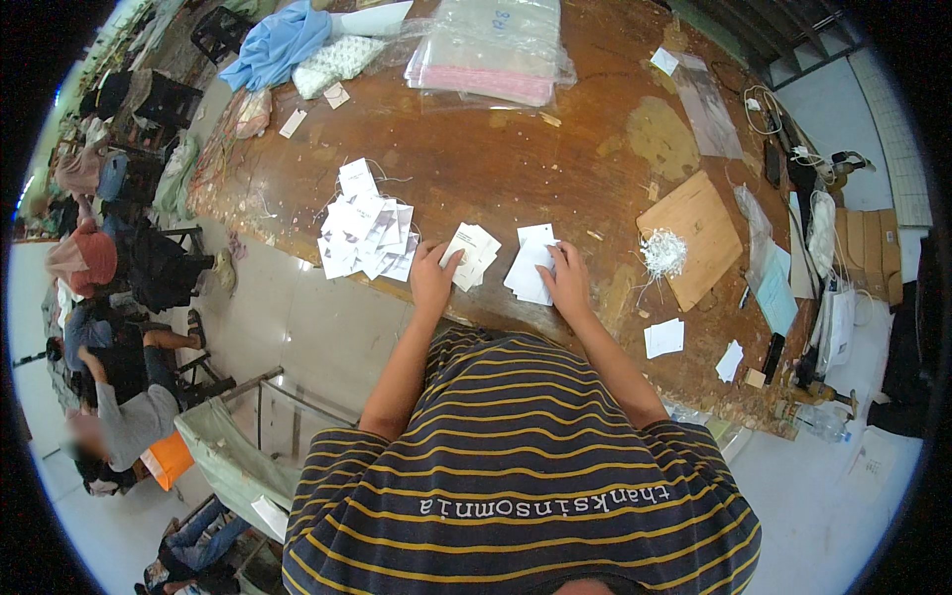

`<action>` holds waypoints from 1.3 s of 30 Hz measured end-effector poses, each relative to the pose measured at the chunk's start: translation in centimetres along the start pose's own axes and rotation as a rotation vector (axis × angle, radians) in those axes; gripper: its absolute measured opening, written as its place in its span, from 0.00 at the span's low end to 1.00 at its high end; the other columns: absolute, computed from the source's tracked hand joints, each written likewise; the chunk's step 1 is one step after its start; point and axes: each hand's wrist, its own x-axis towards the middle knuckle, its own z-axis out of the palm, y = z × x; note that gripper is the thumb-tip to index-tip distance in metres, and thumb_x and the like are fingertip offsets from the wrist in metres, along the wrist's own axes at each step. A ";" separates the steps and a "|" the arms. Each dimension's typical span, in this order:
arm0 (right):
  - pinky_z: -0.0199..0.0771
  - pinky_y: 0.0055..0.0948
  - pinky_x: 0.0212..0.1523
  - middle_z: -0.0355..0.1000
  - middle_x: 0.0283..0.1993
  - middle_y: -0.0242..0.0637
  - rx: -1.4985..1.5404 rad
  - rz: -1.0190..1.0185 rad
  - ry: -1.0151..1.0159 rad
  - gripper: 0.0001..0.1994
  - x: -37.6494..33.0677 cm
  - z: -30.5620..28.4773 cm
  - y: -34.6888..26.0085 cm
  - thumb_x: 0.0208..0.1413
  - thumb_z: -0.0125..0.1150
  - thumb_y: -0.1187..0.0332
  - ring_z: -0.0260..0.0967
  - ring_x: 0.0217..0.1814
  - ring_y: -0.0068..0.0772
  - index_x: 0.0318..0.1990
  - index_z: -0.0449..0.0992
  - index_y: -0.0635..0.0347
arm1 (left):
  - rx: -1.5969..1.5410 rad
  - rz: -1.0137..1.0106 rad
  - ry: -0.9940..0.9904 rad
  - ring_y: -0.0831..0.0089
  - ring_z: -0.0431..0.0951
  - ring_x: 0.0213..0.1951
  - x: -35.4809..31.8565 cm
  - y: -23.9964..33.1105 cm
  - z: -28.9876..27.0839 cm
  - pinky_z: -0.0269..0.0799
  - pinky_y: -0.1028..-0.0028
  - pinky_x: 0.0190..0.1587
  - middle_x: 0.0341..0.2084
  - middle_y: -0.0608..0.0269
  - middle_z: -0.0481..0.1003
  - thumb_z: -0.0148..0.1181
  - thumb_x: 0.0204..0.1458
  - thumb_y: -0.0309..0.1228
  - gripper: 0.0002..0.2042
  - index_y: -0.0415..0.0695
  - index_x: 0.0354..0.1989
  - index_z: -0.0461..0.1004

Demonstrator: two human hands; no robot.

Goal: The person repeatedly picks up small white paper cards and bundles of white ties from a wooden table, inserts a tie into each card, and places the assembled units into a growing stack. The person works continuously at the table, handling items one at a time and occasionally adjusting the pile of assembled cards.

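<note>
My left hand (433, 282) is at the table's front edge, its thumb on a small fanned stack of white tags (477, 248) and its fingers curled at the stack's left side. My right hand (566, 283) grips the right edge of a stack of blank-looking white cards (530, 260), thumb and fingers on that side. Both stacks lie on the wooden table, a short gap between them. Left of my left hand spreads a larger loose heap of white tags (359, 226) with thin strings. The undersides of both stacks are hidden.
On a wooden board (706, 233) at right sits a bundle of white strings (662, 253). Small white card piles (664, 338) lie nearer me. Plastic bags (491, 45) and blue cloth (278, 45) occupy the far side. Several people work at left, one in a grey sleeve (144, 426).
</note>
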 end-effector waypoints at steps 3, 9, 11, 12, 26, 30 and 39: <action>0.66 0.42 0.54 0.64 0.55 0.43 0.016 0.007 0.013 0.20 0.4 0.2 0.2 0.50 0.65 0.63 0.65 0.55 0.48 0.50 0.73 0.60 | -0.093 -0.037 0.060 0.64 0.74 0.32 0.5 -0.3 0.0 0.69 0.68 0.37 0.30 0.57 0.74 0.66 0.49 0.32 0.10 0.39 0.36 0.79; 0.68 0.36 0.50 0.66 0.55 0.43 0.296 0.131 -0.059 0.13 2.7 -1.7 -1.1 0.52 0.64 0.65 0.67 0.54 0.42 0.43 0.76 0.61 | -0.676 -0.428 -0.267 0.78 0.75 0.35 3.0 1.1 -1.8 0.70 0.78 0.36 0.37 0.60 0.77 0.62 0.55 0.30 0.11 0.34 0.38 0.75; 0.68 0.32 0.49 0.70 0.51 0.41 0.544 0.378 -0.248 0.10 3.5 -3.4 -2.5 0.53 0.64 0.65 0.69 0.52 0.38 0.39 0.76 0.61 | -0.836 -0.357 -0.283 0.81 0.75 0.36 3.4 2.6 -2.1 0.70 0.80 0.36 0.39 0.60 0.77 0.60 0.57 0.29 0.11 0.33 0.42 0.72; 0.67 0.31 0.48 0.72 0.48 0.39 0.635 0.318 -0.246 0.09 4.0 -4.1 -3.5 0.53 0.64 0.66 0.69 0.50 0.36 0.38 0.77 0.61 | -0.861 -0.329 -0.294 0.80 0.76 0.36 3.7 3.4 -2.2 0.70 0.80 0.37 0.38 0.61 0.77 0.60 0.57 0.28 0.11 0.34 0.43 0.72; 0.69 0.21 0.39 0.74 0.36 0.32 1.026 0.172 0.089 0.15 7.7 -8.0 -12.0 0.53 0.64 0.72 0.69 0.39 0.21 0.48 0.72 0.63 | -0.842 -0.244 -0.572 0.80 0.75 0.38 5.3 11.8 -3.5 0.72 0.77 0.41 0.37 0.66 0.77 0.58 0.57 0.31 0.14 0.38 0.50 0.72; 0.71 0.21 0.42 0.74 0.39 0.34 1.181 0.244 0.083 0.17 7.4 -8.4 -12.8 0.54 0.63 0.74 0.70 0.41 0.21 0.51 0.70 0.64 | -0.952 -0.286 -0.427 0.81 0.75 0.35 5.1 13.2 -3.7 0.71 0.78 0.38 0.34 0.65 0.77 0.61 0.55 0.30 0.14 0.37 0.47 0.74; 0.71 0.20 0.42 0.74 0.42 0.34 1.255 0.260 -0.018 0.14 7.4 -9.9 -13.1 0.56 0.60 0.75 0.70 0.42 0.19 0.50 0.71 0.64 | -0.856 -0.228 -0.324 0.81 0.75 0.34 5.1 14.5 -4.4 0.71 0.78 0.36 0.33 0.64 0.78 0.62 0.55 0.31 0.13 0.36 0.44 0.75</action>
